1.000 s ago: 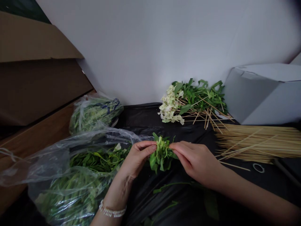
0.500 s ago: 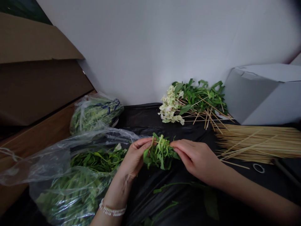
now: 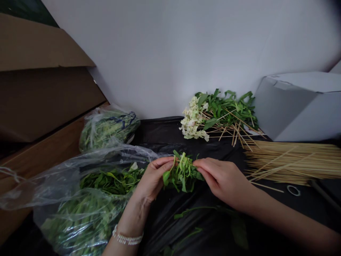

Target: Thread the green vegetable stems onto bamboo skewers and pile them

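Note:
A bunch of leafy greens [image 3: 183,172] hangs folded between my two hands, its pale stems gathered at the top. A bit of thin bamboo skewer seems to show at its left end; most of it is hidden by leaves and fingers. My left hand [image 3: 154,179], with a beaded bracelet on the wrist, pinches the left end between thumb and fingers. At the right end, my right hand [image 3: 218,177] is closed in a pinch, thumb against forefinger. Below lie loose green stems [image 3: 195,210] on black plastic sheeting [image 3: 157,227].
Open clear bags of greens [image 3: 87,217] lie left, with a tied bag [image 3: 109,128] behind. Skewered greens and pale leaves [image 3: 226,110] are piled against the wall. At right are bamboo skewers [image 3: 293,160], a ring [image 3: 293,190] and a white box [image 3: 301,106]; a cardboard box [image 3: 48,96] stands left.
Almost nothing differs. The leaf and stem by my left fingertips have shifted very slightly to the right; both hands keep their hold in the same place.

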A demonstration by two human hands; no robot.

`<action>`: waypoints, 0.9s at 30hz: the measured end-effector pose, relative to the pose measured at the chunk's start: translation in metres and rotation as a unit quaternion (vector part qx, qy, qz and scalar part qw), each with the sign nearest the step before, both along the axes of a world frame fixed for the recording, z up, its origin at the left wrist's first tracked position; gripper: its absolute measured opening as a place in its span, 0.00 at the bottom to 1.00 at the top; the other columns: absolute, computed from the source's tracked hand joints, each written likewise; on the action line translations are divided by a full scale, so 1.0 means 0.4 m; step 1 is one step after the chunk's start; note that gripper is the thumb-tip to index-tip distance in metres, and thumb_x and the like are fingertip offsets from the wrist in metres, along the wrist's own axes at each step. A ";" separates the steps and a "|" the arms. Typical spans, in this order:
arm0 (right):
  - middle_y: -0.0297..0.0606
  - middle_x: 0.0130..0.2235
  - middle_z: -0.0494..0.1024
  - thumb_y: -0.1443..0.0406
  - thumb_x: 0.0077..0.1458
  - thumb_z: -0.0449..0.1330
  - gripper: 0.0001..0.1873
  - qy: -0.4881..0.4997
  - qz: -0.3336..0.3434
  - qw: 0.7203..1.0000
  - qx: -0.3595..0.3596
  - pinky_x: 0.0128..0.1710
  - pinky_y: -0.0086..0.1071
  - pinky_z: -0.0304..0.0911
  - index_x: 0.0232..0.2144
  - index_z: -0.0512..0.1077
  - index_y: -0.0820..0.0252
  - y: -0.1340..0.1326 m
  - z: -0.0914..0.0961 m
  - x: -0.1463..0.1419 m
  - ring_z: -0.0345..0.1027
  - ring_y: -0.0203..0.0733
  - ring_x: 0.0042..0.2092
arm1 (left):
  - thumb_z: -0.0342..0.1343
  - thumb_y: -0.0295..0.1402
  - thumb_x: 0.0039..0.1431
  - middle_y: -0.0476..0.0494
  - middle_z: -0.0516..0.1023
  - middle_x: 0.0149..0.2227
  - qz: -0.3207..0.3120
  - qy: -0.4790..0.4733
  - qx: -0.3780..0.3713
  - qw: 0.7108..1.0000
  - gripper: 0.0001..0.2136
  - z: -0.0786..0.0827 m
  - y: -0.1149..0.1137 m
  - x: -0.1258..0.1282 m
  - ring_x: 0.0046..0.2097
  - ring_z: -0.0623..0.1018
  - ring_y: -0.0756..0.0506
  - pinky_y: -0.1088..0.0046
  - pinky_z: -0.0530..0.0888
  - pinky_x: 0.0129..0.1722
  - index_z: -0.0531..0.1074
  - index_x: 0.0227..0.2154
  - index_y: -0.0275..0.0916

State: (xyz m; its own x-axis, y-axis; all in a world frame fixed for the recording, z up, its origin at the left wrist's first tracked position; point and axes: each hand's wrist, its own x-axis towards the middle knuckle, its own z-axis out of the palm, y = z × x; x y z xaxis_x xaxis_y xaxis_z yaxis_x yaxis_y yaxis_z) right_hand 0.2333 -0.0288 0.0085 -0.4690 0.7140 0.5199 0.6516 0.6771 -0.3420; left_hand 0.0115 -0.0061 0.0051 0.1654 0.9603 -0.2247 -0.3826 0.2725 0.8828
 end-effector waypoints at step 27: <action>0.34 0.33 0.81 0.67 0.59 0.58 0.07 0.121 -0.197 0.963 0.139 0.28 0.28 0.65 0.41 0.73 0.55 0.044 0.083 0.092 0.73 0.37 0.29 | 0.69 0.35 0.43 0.44 0.81 0.30 0.156 0.297 0.182 0.924 0.09 0.007 0.038 -0.092 0.33 0.74 0.46 0.74 0.68 0.34 0.82 0.29 0.39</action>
